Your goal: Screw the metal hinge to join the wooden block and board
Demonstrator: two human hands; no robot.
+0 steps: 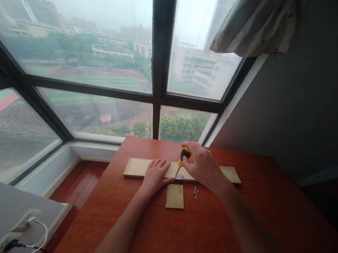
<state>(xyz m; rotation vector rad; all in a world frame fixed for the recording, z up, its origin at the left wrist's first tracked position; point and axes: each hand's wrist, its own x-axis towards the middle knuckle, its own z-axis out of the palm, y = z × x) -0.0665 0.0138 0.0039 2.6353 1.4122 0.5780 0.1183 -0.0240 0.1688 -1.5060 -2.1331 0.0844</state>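
Observation:
A long pale wooden board (136, 168) lies crosswise on the table. My left hand (157, 174) rests flat on it with the fingers stretched out, the thumb near a small metal hinge (180, 177) at the board's front edge. In my right hand (201, 164) is a screwdriver (185, 154) with a yellow and black handle, gripped from above. It tilts slightly, its tip down at the left part of the hinge. Whether a screw sits under the tip is too small to tell. Just in front lies a small square wooden piece (175, 197) with two dark holes along its far edge.
Loose screws (196, 192) lie right of the small square piece. The reddish-brown table (117, 222) ends near a large window (156, 99). At lower left, a wall socket (25, 221) has plugs and cables. A curtain (258, 27) hangs at upper right.

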